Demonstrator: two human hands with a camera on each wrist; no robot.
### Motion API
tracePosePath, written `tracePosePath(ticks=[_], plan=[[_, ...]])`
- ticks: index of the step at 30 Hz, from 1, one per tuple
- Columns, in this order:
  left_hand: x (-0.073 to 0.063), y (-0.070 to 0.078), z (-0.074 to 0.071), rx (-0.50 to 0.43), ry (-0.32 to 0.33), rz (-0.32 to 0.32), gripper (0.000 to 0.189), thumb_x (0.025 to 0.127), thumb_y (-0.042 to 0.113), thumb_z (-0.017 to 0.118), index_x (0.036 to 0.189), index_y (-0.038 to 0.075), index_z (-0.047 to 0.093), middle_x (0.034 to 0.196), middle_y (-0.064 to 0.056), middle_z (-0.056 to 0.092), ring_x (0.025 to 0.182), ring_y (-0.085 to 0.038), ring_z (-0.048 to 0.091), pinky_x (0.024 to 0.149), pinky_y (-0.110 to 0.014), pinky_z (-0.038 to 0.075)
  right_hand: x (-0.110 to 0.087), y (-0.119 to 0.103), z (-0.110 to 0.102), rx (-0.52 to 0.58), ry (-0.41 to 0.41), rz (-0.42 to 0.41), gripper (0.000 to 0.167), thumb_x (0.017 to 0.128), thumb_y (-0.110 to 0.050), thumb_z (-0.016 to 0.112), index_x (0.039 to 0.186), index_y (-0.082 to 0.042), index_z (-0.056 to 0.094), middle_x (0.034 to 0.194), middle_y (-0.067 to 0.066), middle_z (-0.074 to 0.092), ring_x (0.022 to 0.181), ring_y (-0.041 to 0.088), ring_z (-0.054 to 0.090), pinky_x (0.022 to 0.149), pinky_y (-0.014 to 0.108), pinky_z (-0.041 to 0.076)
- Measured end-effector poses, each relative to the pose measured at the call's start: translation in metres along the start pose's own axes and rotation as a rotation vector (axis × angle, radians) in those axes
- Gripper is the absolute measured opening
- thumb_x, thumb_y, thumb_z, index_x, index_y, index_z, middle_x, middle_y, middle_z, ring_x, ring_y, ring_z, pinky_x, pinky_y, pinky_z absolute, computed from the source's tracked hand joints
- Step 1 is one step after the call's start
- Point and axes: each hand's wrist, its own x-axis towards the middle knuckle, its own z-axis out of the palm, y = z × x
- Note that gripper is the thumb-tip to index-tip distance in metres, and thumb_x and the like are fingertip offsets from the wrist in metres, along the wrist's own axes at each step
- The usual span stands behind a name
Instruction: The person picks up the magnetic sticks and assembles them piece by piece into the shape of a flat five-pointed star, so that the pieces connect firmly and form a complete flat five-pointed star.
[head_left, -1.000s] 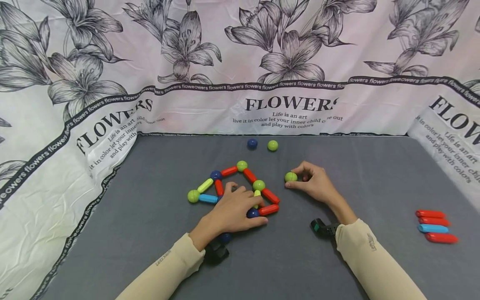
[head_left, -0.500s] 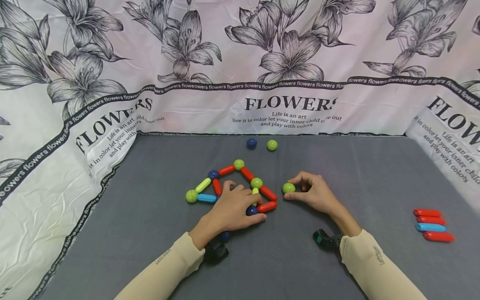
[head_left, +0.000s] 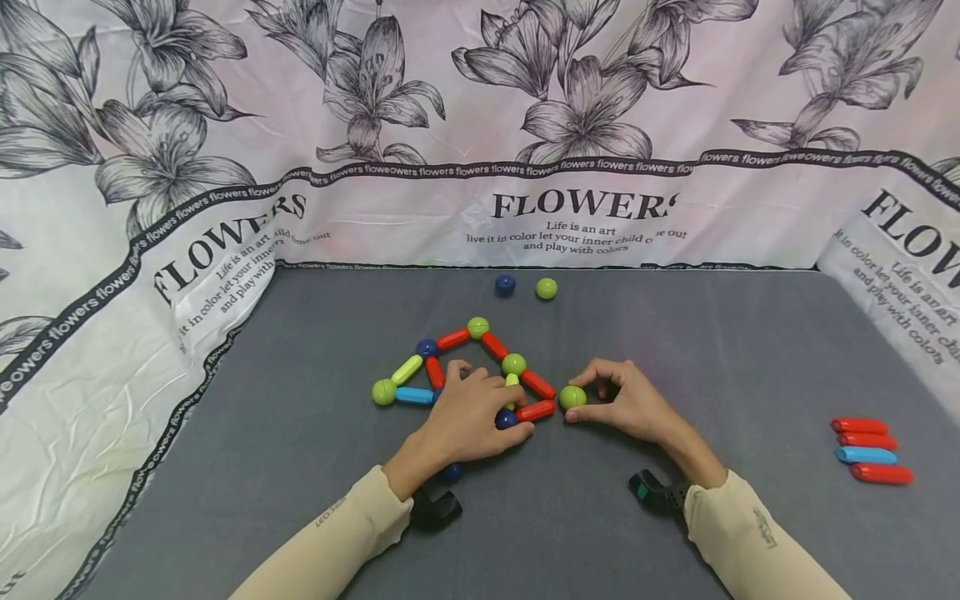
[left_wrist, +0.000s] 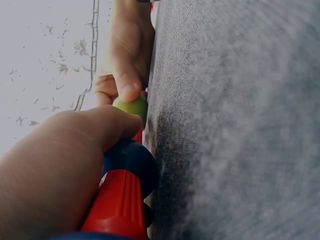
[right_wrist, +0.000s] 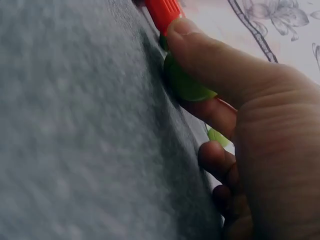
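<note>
On the grey tabletop lies a flat figure of coloured sticks joined by balls, with red sticks (head_left: pixel 536 384), a blue stick (head_left: pixel 415 396) and yellow-green sticks (head_left: pixel 407 367). My left hand (head_left: pixel 474 414) lies over its middle and hides part of it. The thumb and fingers of that hand grip around a dark blue ball (head_left: pixel 506 418) at the lower right corner. In the left wrist view, the thumb touches the blue ball (left_wrist: pixel 131 162), with a red stick (left_wrist: pixel 119 202) beside it. My right hand (head_left: pixel 633 400) pinches a green ball (head_left: pixel 572 397) between thumb and index finger, close to the ends of two red sticks.
At the back of the table sit a loose blue ball (head_left: pixel 505 286) and a loose green ball (head_left: pixel 546 288). Several sticks (head_left: pixel 866 455), red and blue, lie in a row at the right. A flower-printed cloth (head_left: pixel 390 217) hangs behind and along the sides.
My right hand has carried the green ball toward me and slightly left, up near the red stick ends. My left hand has stayed nearly still on the figure.
</note>
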Motion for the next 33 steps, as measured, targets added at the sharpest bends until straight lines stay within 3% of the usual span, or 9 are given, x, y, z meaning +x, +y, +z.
tracePosePath(ticks=[9, 26, 33], plan=[[0.0003, 0.0033, 0.0001, 0.018, -0.005, -0.017, 0.028, 0.094, 0.059, 0.061, 0.097, 0.033, 0.072, 0.087, 0.013, 0.07, 0.082, -0.011, 0.055, 0.106, -0.056, 0.03, -0.0016, -0.004, 0.0071, -0.006, -0.012, -0.061, 0.032, 0.072, -0.015, 0.093, 0.098, -0.023, 0.076, 0.08, -0.004, 0.069, 0.062, 0.017, 0.047, 0.068, 0.03, 0.031], [-0.0001, 0.0001, -0.0002, 0.021, 0.014, 0.002, 0.027, 0.095, 0.056, 0.061, 0.098, 0.032, 0.073, 0.083, 0.012, 0.067, 0.081, -0.011, 0.054, 0.106, -0.056, 0.03, 0.0016, -0.0067, 0.0059, -0.07, -0.028, -0.003, 0.034, 0.074, -0.023, 0.092, 0.099, -0.026, 0.07, 0.085, -0.007, 0.065, 0.072, 0.014, 0.046, 0.075, 0.032, 0.021], [-0.0015, -0.0021, -0.0019, 0.024, -0.028, 0.042, 0.038, 0.092, 0.065, 0.062, 0.109, 0.033, 0.071, 0.092, 0.013, 0.068, 0.089, -0.012, 0.056, 0.107, -0.057, 0.029, -0.0009, -0.0066, 0.0065, -0.058, -0.016, -0.041, 0.029, 0.081, -0.018, 0.087, 0.105, -0.024, 0.071, 0.081, -0.005, 0.061, 0.071, 0.014, 0.047, 0.075, 0.034, 0.022]])
